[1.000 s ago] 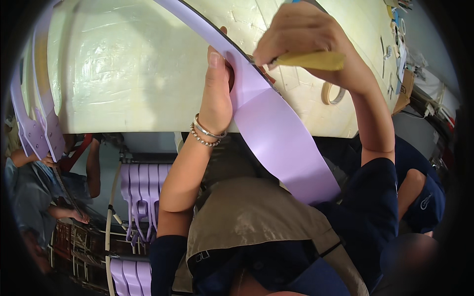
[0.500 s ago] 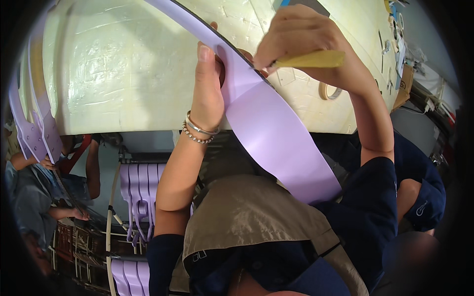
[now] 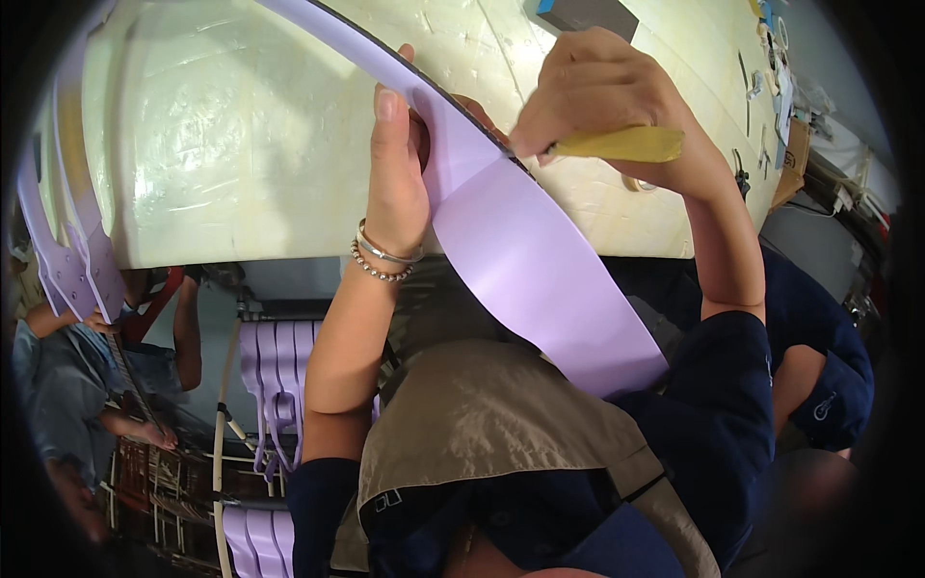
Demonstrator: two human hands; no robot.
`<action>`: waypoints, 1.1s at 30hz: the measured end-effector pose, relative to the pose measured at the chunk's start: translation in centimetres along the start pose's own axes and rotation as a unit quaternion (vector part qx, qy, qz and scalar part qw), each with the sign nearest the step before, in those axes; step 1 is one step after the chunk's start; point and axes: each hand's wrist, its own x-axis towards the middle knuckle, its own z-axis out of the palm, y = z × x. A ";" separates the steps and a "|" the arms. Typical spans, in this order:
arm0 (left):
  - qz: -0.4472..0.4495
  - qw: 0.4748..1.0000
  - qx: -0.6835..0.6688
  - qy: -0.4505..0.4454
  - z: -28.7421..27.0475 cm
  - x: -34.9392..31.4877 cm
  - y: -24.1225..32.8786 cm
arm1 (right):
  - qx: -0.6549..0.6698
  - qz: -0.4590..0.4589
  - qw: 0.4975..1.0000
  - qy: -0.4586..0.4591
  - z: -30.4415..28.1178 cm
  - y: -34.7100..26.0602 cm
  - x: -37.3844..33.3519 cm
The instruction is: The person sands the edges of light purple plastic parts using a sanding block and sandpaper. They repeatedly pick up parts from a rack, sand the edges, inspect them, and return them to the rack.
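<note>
A lilac guitar (image 3: 540, 250) lies slantwise before me, its narrow neck running to the upper left with a dark strip along the far edge. Its wide, curved side reaches down toward my right sleeve. My left hand (image 3: 400, 183) is closed around the guitar where the neck widens, thumb up on the near side, fingertips showing past the dark edge. In my right hand (image 3: 602, 101) is a slim yellow-handled tool (image 3: 621, 144), pinched close to the dark strip. My fingers hide the tool's working tip.
A pale, film-covered table (image 3: 212, 164) lies beneath. A grey block (image 3: 593, 14) and a partly hidden tape roll (image 3: 636, 183) are beyond my right hand. Lilac pieces hang on a rack (image 3: 279, 376) at lower left. Co-workers sit left and right; the left one holds a lilac headstock (image 3: 87, 270).
My right hand and the yellow-handled tool have moved slightly right and down along the dark edge. My left hand and the guitar have shifted a little left.
</note>
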 end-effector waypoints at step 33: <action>-0.041 0.996 0.071 0.023 0.9 0.0 1.0 | 0.144 0.297 0.941 0.079 2.6 -1.8 -5.4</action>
